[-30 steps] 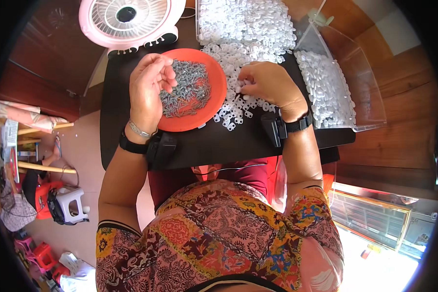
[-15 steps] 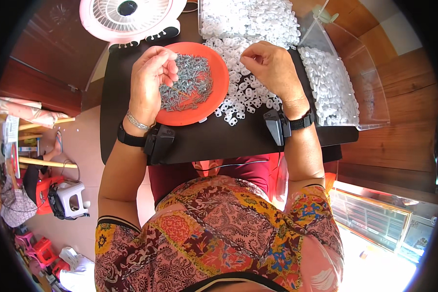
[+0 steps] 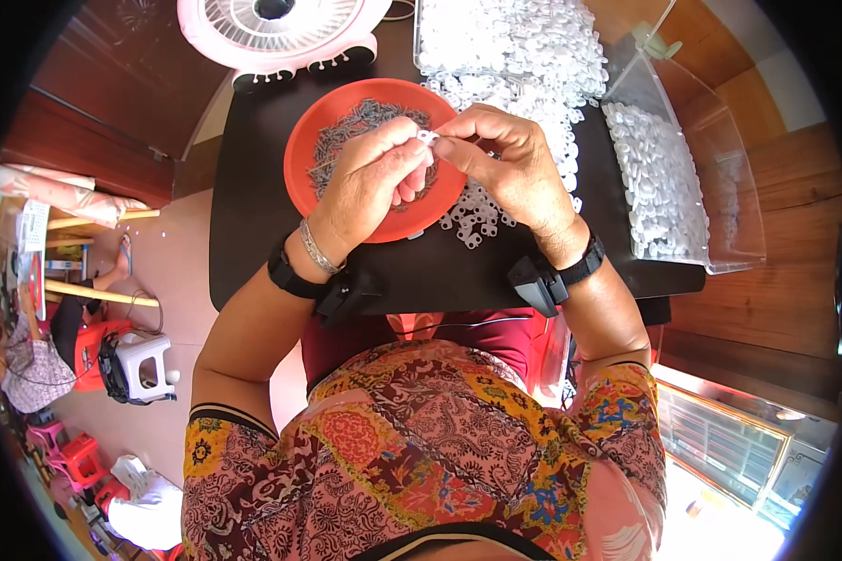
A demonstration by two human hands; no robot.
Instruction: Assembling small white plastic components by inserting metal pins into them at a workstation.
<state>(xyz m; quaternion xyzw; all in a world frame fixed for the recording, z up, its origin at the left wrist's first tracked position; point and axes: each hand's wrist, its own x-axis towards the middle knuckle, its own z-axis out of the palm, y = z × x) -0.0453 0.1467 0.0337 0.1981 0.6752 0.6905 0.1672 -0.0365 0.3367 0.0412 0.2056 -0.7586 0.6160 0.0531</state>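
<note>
A small white piece [image 3: 427,137] is being held at the meeting fingertips of both hands, above the right-hand part of the orange-red plate [image 3: 299,178]. From the left hand [image 3: 370,182] it is being pinched narrowly, thumb against forefinger, the piece sitting at the tips' upper right; from the right hand [image 3: 519,173] it is being met on its right side, thumb and forefinger drawn close, though whether anything else is being gripped there cannot be told. Neither hand is being left nearer. Its long axis seems to be running from one hand toward the other, but the piece is too small to be sure. Half a second ago the hands were being held apart, the right over the loose white pieces [image 3: 472,220]; now the fingertips are being brought together.
</note>
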